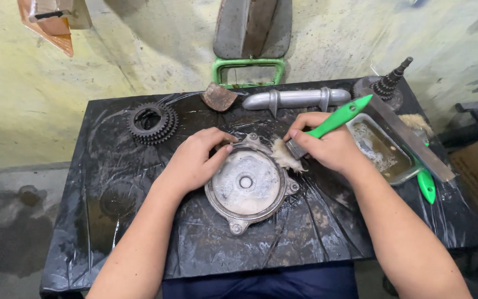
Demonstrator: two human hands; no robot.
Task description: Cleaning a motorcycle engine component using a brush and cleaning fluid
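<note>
Left hand (195, 160) is down on the round metal cover (246, 185), fingers curled over its upper left rim, grip pressed against the edge. The cover lies flat in the middle of the black plastic-wrapped surface (139, 232). Right hand (327, 147) has its grip pinched around the green-handled brush (319, 130), bristles touching the cover's upper right rim. Just right of that hand sits a tray of murky liquid (385, 152), a flat metal bar (410, 138) laid across it, a second green handle (426, 185) poking out beside it. Farther back: a stacked gear (151, 122) on the left, a grey metal tube (297, 98), and a toothed shaft (389, 83) at the far right corner.
</note>
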